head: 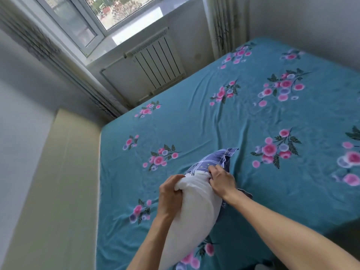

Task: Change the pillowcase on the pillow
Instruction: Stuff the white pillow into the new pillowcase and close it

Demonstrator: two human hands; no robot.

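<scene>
A bare white pillow [192, 209] lies lengthwise between my forearms over the bed. Its far end sits inside a blue-and-purple checked pillowcase [212, 160], which covers only that tip and trails under my right wrist. My left hand [170, 193] grips the pillow's left side near the far end, fingers curled into the white fabric. At the case's opening my right hand [221, 179] pinches its edge against the pillow's right side.
The bed carries a teal sheet [243, 117] with pink flower prints, wrinkled in the middle. A pale headboard [64, 182] runs along the left. Beyond the bed's far edge are a white radiator [157, 63], a window and curtains.
</scene>
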